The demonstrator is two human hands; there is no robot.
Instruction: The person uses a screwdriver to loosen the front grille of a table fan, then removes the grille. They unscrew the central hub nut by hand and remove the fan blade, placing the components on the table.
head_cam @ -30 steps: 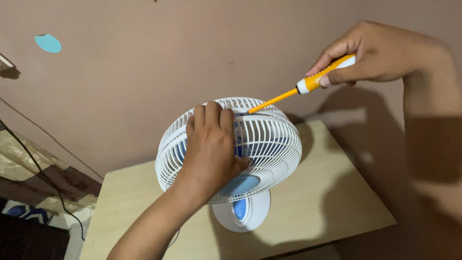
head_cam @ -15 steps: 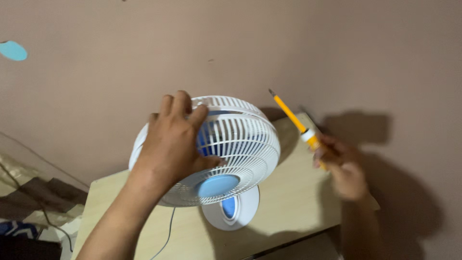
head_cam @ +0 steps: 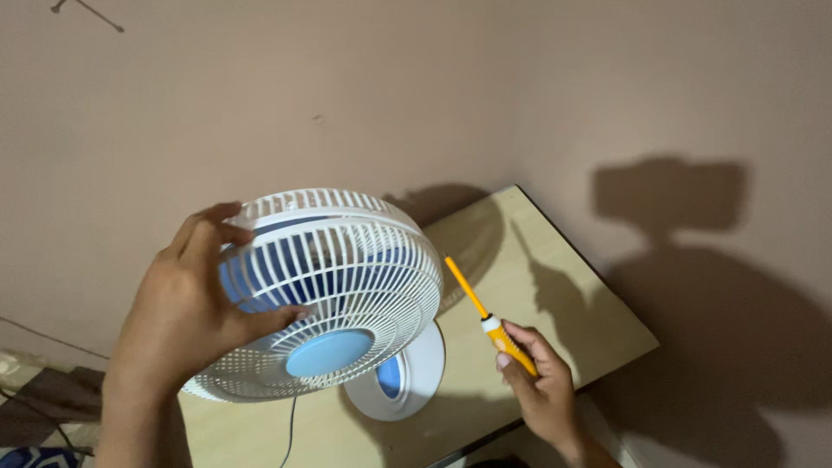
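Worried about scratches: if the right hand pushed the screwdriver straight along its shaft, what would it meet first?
Probably the fan grille: the right hand aims the screwdriver up-left toward its rim, though depth is unclear.

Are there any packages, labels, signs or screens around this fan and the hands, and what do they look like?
No package, label, sign or screen can be made out.
The nearest thing to a badge is the plain light-blue round cap at the middle of the white plastic fan grille, held by the left hand.
The right hand holds an orange-and-white screwdriver over the pale wooden table.
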